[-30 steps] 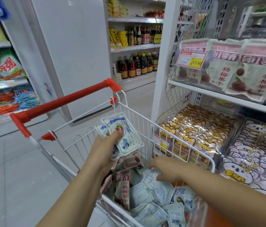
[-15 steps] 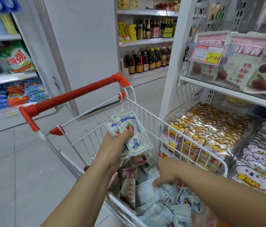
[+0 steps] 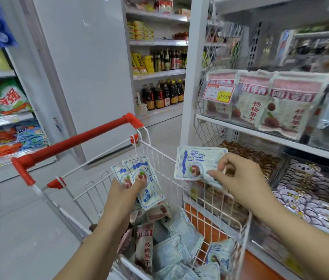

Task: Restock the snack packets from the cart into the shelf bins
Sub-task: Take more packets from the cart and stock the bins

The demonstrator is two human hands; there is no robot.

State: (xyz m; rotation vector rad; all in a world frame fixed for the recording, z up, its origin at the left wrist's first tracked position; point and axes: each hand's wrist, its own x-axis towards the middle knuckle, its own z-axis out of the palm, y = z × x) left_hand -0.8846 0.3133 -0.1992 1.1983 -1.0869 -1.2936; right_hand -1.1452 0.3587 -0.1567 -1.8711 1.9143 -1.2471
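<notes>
A white wire cart with a red handle stands in front of me, holding several pale blue snack packets and a pink one. My left hand is above the cart and grips two blue-and-white packets fanned upward. My right hand is raised over the cart's right rim, pinching one blue-and-white packet by its edge, in front of the lower shelf bins on the right.
The upper right shelf carries pink-topped pouches and a price tag reading 17.60. The lower bins hold brown and purple-white packets. A white pillar stands beside the cart. Bottles line the far shelves, detergent bags the left shelves.
My right hand has come up out of the cart with one packet and moved toward the shelf. My left hand keeps its packets, roughly in place.
</notes>
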